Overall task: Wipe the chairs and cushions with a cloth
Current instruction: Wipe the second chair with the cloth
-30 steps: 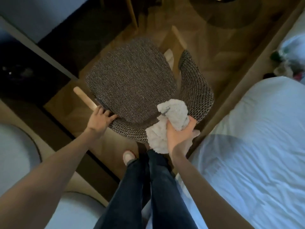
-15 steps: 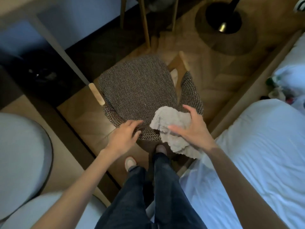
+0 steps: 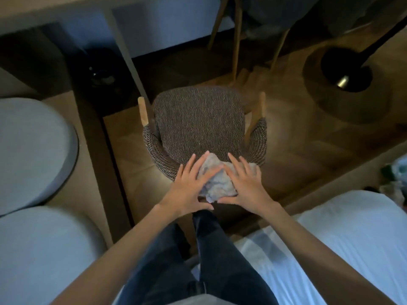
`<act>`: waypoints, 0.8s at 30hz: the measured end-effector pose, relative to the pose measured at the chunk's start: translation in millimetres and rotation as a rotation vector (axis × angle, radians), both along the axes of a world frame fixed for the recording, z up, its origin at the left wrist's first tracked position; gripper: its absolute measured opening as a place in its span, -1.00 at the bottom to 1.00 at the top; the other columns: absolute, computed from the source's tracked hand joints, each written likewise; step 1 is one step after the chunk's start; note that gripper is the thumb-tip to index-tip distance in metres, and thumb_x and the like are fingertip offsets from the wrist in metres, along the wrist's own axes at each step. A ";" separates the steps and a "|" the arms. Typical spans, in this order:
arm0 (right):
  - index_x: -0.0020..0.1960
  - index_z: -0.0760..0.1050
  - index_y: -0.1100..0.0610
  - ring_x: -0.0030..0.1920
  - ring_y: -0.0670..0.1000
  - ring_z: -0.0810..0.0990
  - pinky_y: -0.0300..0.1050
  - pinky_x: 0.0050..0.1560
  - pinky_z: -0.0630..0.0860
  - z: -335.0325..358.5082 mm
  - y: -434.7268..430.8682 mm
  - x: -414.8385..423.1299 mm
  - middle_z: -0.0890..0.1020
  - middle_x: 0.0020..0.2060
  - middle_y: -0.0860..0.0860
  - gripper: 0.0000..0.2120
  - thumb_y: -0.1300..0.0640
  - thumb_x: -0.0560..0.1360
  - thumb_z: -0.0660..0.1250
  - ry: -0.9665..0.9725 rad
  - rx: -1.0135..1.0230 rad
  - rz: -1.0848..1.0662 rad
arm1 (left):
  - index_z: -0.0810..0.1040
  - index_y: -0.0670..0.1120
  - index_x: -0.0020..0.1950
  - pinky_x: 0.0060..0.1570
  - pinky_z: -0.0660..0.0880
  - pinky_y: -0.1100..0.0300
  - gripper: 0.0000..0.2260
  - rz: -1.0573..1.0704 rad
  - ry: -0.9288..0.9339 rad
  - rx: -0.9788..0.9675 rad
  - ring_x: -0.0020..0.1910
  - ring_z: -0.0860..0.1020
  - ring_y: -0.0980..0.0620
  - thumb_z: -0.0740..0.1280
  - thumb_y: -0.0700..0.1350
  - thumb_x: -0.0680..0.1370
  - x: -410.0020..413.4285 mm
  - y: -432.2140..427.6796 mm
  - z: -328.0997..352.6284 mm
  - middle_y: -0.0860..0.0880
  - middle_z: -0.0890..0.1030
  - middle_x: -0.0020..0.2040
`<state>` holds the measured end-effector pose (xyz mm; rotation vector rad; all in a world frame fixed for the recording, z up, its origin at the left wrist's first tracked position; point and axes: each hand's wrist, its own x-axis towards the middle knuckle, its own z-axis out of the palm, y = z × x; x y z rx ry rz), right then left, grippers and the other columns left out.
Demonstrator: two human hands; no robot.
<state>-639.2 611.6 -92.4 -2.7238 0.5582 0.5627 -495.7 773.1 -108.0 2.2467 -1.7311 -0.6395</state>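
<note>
A chair (image 3: 198, 124) with a brown woven seat, a curved woven backrest and light wooden legs stands on the floor below me. A crumpled pale grey cloth (image 3: 217, 182) lies on the near curve of the backrest. My left hand (image 3: 189, 186) presses on the cloth's left side with straight, spread fingers. My right hand (image 3: 244, 183) presses on its right side the same way. My thumbs nearly meet under the cloth. Part of the cloth is hidden beneath both palms.
A white bed (image 3: 343, 245) fills the lower right. Two round grey cushions (image 3: 30, 155) lie at the left on a low platform. A black lamp base (image 3: 345, 71) stands on the wooden floor at the upper right, and another chair's wooden legs (image 3: 235, 36) rise behind.
My left hand left the chair's edge and came onto the cloth. My right hand, which gripped the cloth, now lies flat on it. The chair now faces squarely away.
</note>
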 end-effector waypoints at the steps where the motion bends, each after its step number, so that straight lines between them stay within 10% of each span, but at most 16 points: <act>1: 0.56 -0.11 -0.05 0.54 0.11 -0.16 0.36 0.45 -0.06 -4.9 -6.7 -2.7 -0.16 0.56 -0.03 -0.04 -0.43 0.37 0.23 -0.020 0.004 0.029 | -0.30 0.29 0.48 0.40 -0.04 -0.26 -0.04 0.015 -0.048 0.067 0.53 -0.19 -0.17 0.32 0.39 0.36 -3.0 -1.9 -5.2 0.05 -0.27 0.55; 7: 0.52 0.13 -0.14 0.46 0.11 0.18 0.38 0.42 -0.06 -27.5 -36.4 -9.1 0.23 0.48 0.01 -0.20 -0.23 0.38 0.40 -0.161 0.031 0.075 | -0.17 0.30 0.50 0.42 0.06 -0.22 -0.27 0.153 -0.144 0.164 0.43 0.26 -0.14 0.26 0.18 0.51 -5.7 -3.4 -20.2 -0.05 0.35 0.42; 14: 0.37 0.42 -0.15 0.21 0.22 0.43 0.61 0.27 -0.01 -40.0 -32.1 -8.9 0.48 0.25 0.06 -0.30 -0.05 0.26 0.55 -0.270 -0.061 -0.032 | 0.23 0.22 0.48 0.35 0.25 -0.20 -0.35 0.229 -0.237 0.095 0.19 0.50 -0.19 0.36 -0.21 0.49 -6.9 -16.0 -20.0 -0.10 0.55 0.17; 24: 0.40 0.29 -0.18 0.50 0.14 -0.04 0.22 0.25 0.43 -42.0 -77.5 33.7 0.10 0.47 -0.03 -0.34 0.28 0.44 0.41 -0.305 0.087 -0.262 | 0.00 0.29 0.50 0.40 0.15 -0.11 -0.27 0.337 -0.309 0.121 0.24 0.40 -0.10 0.32 -0.18 0.52 29.5 -68.1 -32.2 -0.02 0.47 0.22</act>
